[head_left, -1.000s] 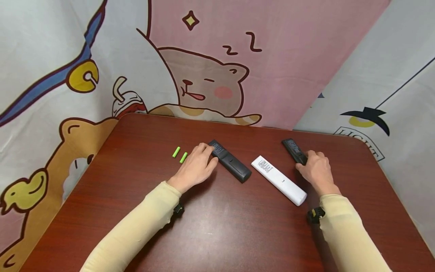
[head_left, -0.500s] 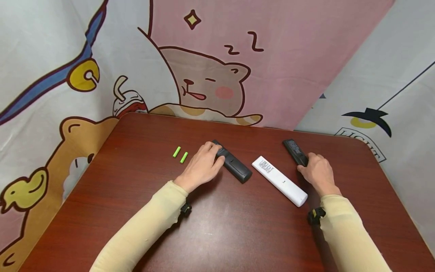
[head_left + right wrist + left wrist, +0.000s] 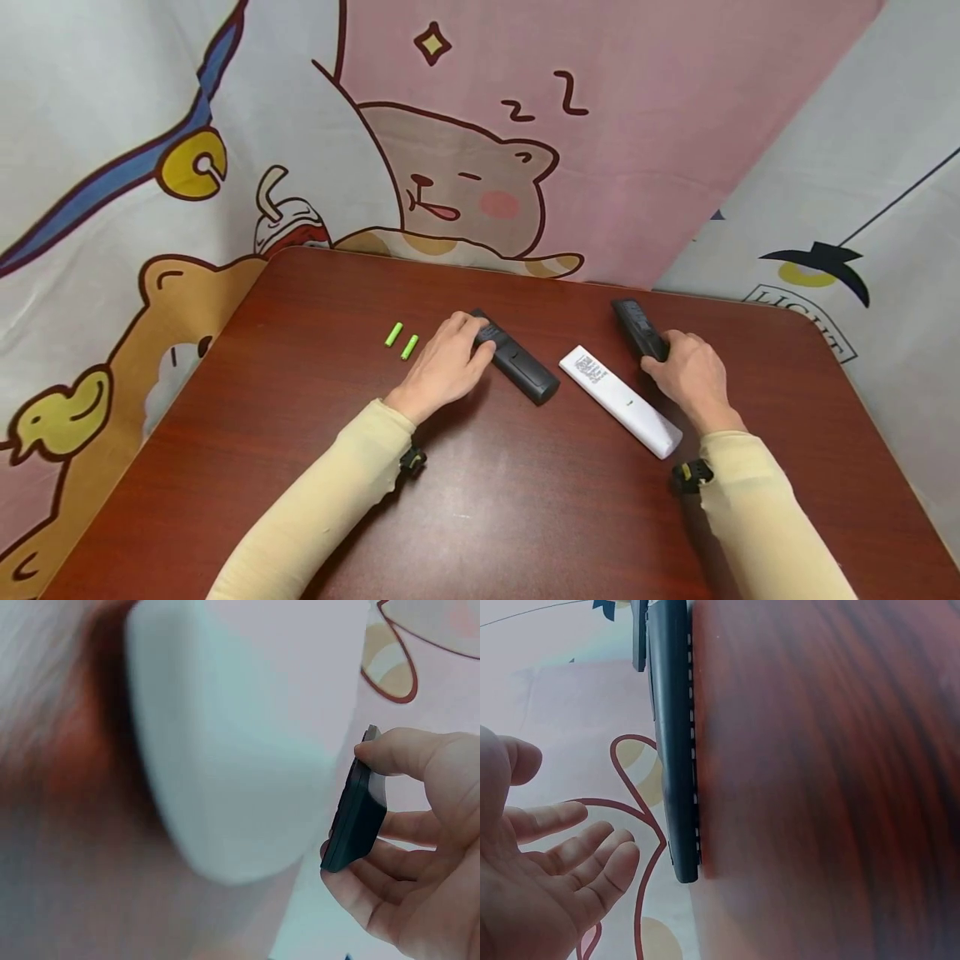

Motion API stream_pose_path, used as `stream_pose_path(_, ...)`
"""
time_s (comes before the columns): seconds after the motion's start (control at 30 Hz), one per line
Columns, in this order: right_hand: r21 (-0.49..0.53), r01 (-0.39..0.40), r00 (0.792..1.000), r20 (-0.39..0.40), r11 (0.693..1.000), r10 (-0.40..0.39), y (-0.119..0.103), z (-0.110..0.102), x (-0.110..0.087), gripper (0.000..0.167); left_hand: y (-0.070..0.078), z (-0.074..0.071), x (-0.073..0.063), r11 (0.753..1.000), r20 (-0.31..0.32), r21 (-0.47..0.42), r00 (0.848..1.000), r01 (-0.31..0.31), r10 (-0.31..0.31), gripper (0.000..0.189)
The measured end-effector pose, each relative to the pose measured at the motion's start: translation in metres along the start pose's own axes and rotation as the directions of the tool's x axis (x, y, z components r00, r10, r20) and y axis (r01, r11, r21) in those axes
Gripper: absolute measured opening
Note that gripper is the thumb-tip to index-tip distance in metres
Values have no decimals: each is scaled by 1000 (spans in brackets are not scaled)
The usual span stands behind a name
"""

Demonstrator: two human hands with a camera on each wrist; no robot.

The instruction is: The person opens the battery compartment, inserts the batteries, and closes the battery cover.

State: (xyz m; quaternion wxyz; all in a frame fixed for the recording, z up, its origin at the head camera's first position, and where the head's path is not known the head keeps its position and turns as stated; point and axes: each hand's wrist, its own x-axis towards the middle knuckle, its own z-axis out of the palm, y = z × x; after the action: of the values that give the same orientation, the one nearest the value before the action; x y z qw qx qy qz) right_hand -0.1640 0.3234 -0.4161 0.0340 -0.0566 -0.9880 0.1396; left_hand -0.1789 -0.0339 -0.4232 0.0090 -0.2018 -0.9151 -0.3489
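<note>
Because slimness likely suits pinching, the right hand (image 3: 692, 379) grips the small remote (image 3: 634, 323) from five o'clock, the left hand (image 3: 444, 364) loosely spread near the long black remote (image 3: 523, 364).

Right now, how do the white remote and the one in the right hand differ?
The white remote is white, the held remote black. The white remote lies on the table; the right hand grips the held remote. The head view shows the white remote whole; the hand covers the held remote's near end. Both slant the same way.
</note>
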Motion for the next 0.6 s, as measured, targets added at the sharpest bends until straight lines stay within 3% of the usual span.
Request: stream_pose_path(0.6,85,77,995,-63,993,-71,-43,-2,-3,51,2,-1,2,997,-33,-58,999,40,-42,42)
